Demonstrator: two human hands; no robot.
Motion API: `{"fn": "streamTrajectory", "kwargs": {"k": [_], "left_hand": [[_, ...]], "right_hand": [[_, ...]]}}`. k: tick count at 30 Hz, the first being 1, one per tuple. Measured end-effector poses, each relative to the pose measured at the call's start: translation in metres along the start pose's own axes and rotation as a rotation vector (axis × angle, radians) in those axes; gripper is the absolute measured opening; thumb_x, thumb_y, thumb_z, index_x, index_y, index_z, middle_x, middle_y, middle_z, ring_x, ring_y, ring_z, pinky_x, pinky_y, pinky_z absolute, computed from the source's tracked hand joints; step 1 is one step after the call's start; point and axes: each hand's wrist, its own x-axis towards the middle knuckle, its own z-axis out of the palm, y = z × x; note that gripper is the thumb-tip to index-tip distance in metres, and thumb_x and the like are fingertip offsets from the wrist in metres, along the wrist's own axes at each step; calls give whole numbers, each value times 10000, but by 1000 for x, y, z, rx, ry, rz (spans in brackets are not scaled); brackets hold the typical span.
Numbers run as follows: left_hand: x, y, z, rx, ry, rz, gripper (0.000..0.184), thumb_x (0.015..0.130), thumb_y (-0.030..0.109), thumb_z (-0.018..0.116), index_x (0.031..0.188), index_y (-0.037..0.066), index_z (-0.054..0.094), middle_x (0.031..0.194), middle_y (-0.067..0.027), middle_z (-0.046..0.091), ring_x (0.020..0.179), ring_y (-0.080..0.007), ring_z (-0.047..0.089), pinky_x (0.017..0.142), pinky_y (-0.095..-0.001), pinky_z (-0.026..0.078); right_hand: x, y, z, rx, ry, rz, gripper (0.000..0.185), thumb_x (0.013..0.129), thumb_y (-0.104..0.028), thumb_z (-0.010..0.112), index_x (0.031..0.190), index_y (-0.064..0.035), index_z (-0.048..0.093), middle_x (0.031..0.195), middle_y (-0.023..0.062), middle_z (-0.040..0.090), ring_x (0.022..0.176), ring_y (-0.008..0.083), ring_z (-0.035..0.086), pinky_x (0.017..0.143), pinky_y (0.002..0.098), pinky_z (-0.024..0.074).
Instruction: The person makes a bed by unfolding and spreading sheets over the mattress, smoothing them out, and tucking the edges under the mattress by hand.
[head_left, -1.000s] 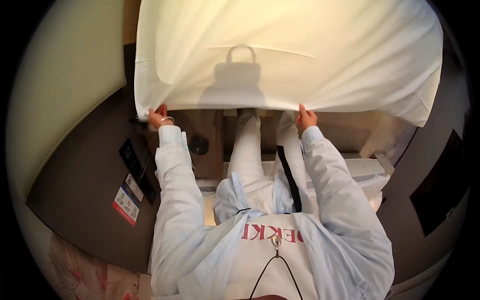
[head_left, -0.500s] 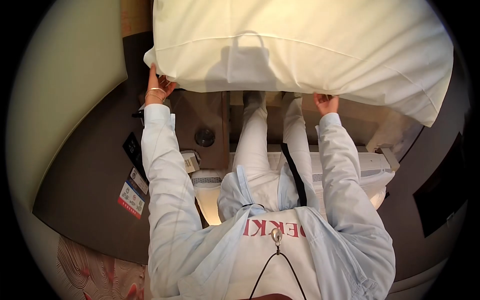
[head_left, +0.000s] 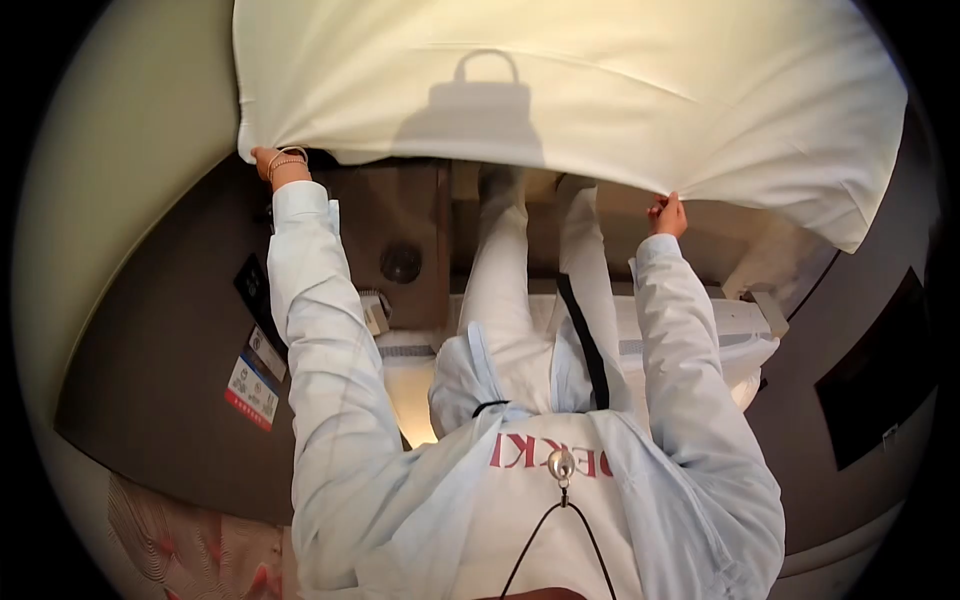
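A large white cloth [head_left: 620, 100], which looks like a bed sheet, spreads across the top of the view with a shadow on it. My left hand [head_left: 279, 166], with bracelets at the wrist, is closed on the cloth's near left corner. Farther right, my right hand [head_left: 668, 214] pinches the near edge, and creases fan out from its fingers. Between the two hands the edge hangs in a shallow curve above my lower legs. The cloth's right corner droops loose beyond my right hand.
Below my left hand, a dark brown surface holds printed cards [head_left: 252, 390], a round dark glass dish [head_left: 401, 262] and a small pad [head_left: 372, 312]. A black panel [head_left: 880, 370] is at right. Patterned carpet [head_left: 190, 545] shows at lower left.
My left hand has moved left, taking the cloth's left corner with it and stretching the near edge. My right hand has shifted slightly right and now pinches the edge, pulling creases into it.
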Motion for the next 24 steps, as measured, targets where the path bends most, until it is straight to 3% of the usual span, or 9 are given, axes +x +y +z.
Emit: {"fn": "streamTrajectory", "kwargs": {"k": [4, 6, 7, 8, 10, 16, 20, 23, 24], "left_hand": [[-7, 3, 2, -607, -308, -75, 386, 821, 236, 361, 1055, -55, 456, 1092, -170, 509, 948, -298, 523, 757, -422, 448], [-3, 12, -13, -561, 2, 169, 337, 796, 234, 379, 927, -42, 521, 946, -169, 574, 798, -282, 553, 770, -391, 441], [-15, 11, -27, -598, 27, 504, 353, 796, 224, 391, 971, -57, 514, 977, -172, 566, 809, -291, 547, 792, -381, 425], [-43, 11, -36, -787, -7, 444, 353, 798, 234, 404, 962, -59, 515, 995, -174, 560, 815, -294, 534, 778, -372, 421], [-31, -18, -41, -576, 167, 246, 271, 779, 222, 459, 966, 56, 566, 1016, -102, 569, 847, -238, 531, 765, -336, 421], [-2, -49, -54, -577, -27, 68, 217, 770, 195, 449, 900, 55, 552, 903, -99, 557, 737, -224, 522, 647, -303, 420], [30, -51, -39, -512, -230, -78, 183, 764, 177, 442, 856, 54, 542, 828, -97, 549, 664, -214, 517, 569, -281, 419], [37, -85, -41, -450, -191, -172, 161, 760, 164, 437, 823, 53, 535, 772, -96, 543, 609, -207, 512, 510, -265, 418], [31, -99, -42, -432, -153, -205, 154, 758, 159, 435, 812, 53, 533, 753, -95, 541, 590, -205, 511, 491, -260, 417]], "right_hand": [[8, -6, 4, -55, -19, 70, 262, 827, -245, 495, 727, -5, 528, 652, 96, 573, 404, 120, 449, 401, 285, 453], [-1, -7, 0, -100, -1, -77, 251, 825, -218, 489, 673, -19, 516, 566, 63, 516, 403, 107, 431, 383, 282, 444], [-18, -8, -6, -74, 14, -162, 249, 824, -205, 485, 657, -22, 509, 539, 48, 490, 403, 100, 423, 374, 276, 439], [-36, -10, -16, -85, 55, -178, 246, 824, -192, 480, 645, -24, 498, 525, 36, 464, 404, 94, 418, 361, 266, 431], [-53, -14, -39, -106, 104, -186, 259, 828, -184, 479, 626, -23, 483, 501, 18, 428, 403, 85, 411, 337, 246, 421], [-58, 9, -61, -72, 26, -57, 265, 842, -208, 475, 656, -19, 488, 508, 31, 438, 370, 79, 388, 354, 251, 444], [-21, 33, -34, 44, -81, 154, 274, 849, -206, 464, 639, -31, 466, 443, 59, 420, 329, 125, 365, 308, 283, 354], [-27, 51, -49, 28, -141, 84, 320, 847, -178, 460, 565, -29, 437, 424, 76, 423, 297, 153, 354, 293, 290, 322], [-27, 71, -58, 60, -79, 220, 319, 845, -165, 462, 559, -26, 432, 432, 82, 427, 304, 161, 364, 294, 299, 329]]}}
